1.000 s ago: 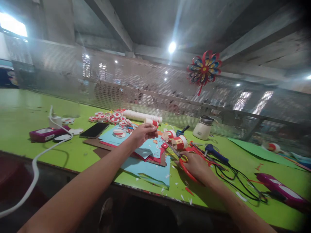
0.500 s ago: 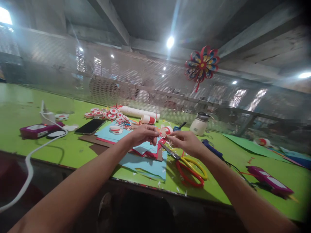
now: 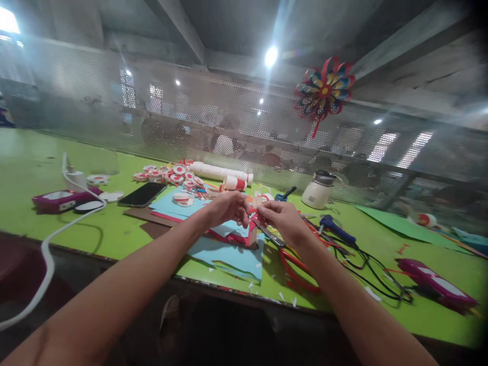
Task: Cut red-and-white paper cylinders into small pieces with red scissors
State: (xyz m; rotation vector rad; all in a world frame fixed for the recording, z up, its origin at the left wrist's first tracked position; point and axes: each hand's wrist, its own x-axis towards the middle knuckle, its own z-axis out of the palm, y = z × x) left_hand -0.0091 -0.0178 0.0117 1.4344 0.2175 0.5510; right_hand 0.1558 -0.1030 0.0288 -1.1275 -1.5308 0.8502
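Your left hand and right hand meet over the blue paper on the green worktop, fingers of both pinching a small red-and-white paper piece; red-handled scissors lie just right.

The green tabletop carries blue paper sheets under the hands, scissors below the right hand, a phone left of the left hand, and a jar beyond the right hand.
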